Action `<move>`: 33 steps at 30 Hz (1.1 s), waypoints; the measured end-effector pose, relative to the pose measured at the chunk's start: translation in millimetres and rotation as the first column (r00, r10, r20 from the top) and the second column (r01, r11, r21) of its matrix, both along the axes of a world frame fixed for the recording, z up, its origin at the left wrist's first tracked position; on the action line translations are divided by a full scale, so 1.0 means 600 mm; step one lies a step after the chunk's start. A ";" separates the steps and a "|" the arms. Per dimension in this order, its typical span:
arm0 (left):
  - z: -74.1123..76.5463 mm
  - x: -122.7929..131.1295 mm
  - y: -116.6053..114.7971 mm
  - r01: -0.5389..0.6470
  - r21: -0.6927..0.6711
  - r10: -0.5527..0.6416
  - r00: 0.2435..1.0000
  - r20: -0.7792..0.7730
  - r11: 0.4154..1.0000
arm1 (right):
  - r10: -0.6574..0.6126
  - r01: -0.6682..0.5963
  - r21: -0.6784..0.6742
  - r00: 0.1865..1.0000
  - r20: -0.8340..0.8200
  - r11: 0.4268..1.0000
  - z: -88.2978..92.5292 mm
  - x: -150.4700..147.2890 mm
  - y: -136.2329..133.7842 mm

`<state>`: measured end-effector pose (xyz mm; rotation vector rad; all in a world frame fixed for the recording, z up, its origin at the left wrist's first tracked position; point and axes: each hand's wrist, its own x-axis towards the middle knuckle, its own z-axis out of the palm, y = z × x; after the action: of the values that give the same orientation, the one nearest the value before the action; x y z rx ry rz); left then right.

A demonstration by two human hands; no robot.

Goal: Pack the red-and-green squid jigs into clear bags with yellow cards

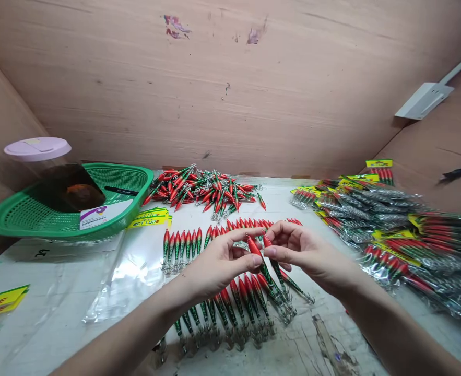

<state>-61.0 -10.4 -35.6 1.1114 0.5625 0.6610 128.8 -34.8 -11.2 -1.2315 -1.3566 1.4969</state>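
Observation:
My left hand (230,254) pinches a squid jig (262,265) by its red nose, its green body and hooks hanging down to the right. Close beside it, my right hand (295,244) grips another red and green squid jig (268,245) near the top between thumb and fingers. Below both hands lies a row of squid jigs (236,297), side by side with hooks toward me. A second row of jigs (179,243) runs behind the left hand, partly hidden by it. At the back is a loose pile of jigs (214,188).
A green basket (136,172) at left holds a lidded drink cup (58,183), a pen and a card. Clear bags with yellow headers (136,271) lie beside it. Packed jigs (371,209) are heaped at right. A wooden wall (214,120) closes the back.

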 end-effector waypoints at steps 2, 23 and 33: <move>-0.006 0.003 -0.001 -0.012 0.001 0.012 1.000 -0.005 1.000 | 0.004 -0.004 -0.010 1.000 0.012 1.000 -0.004 -0.004 0.000; 0.005 -0.016 0.013 -0.106 0.309 0.185 0.953 -0.239 0.945 | -0.088 0.100 0.008 0.830 0.551 0.995 -0.096 0.124 0.031; 0.010 -0.013 0.015 -0.077 0.323 0.181 0.935 -0.305 0.943 | 0.085 0.053 -0.177 0.718 0.691 0.983 -0.169 0.108 0.010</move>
<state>-68.8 -1.4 -29.5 1.5033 0.8488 0.6963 193.5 -29.0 -112.7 -2.0533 -1.7195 1.2164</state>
